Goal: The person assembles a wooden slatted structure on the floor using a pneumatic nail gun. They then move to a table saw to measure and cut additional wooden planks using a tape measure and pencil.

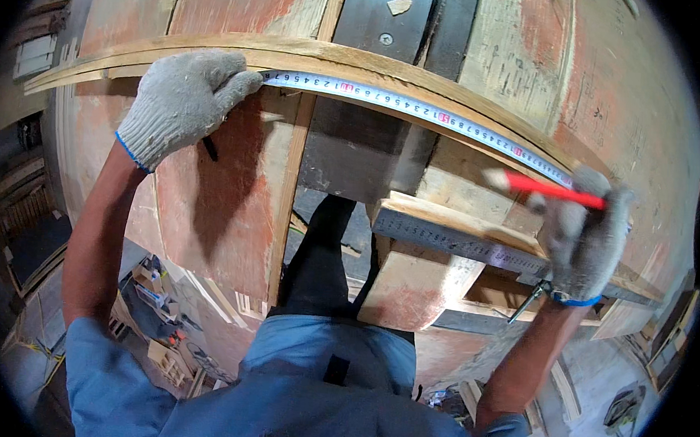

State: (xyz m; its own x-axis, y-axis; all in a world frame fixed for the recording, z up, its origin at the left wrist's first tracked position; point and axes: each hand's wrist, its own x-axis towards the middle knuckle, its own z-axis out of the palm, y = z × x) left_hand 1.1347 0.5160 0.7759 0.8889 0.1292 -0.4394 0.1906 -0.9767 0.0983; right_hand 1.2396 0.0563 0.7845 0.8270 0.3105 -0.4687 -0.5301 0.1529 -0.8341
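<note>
A narrow strip of wood [320, 52] runs across the bench from left to right. Along its near side lies a metal tape measure [421, 107], its blade stretched between my two gloved hands. My left hand [185, 100], in a grey knit glove with a blue cuff, is closed at the tape's left part, thumb and fingers pinching it against the wood. At the tape's right end my right hand [585, 241], gloved alike and slightly blurred, grips a red pencil [556, 189] that points left. Whether this hand also holds the tape is hidden.
A metal ruler [461, 241] is fixed along a wooden rail on the near right, with a small metal handle [528, 301] below. A dark metal plate [382, 28] with a wood chip [398, 6] crosses the bench middle. Wood scraps and tools [168, 328] lie on the floor.
</note>
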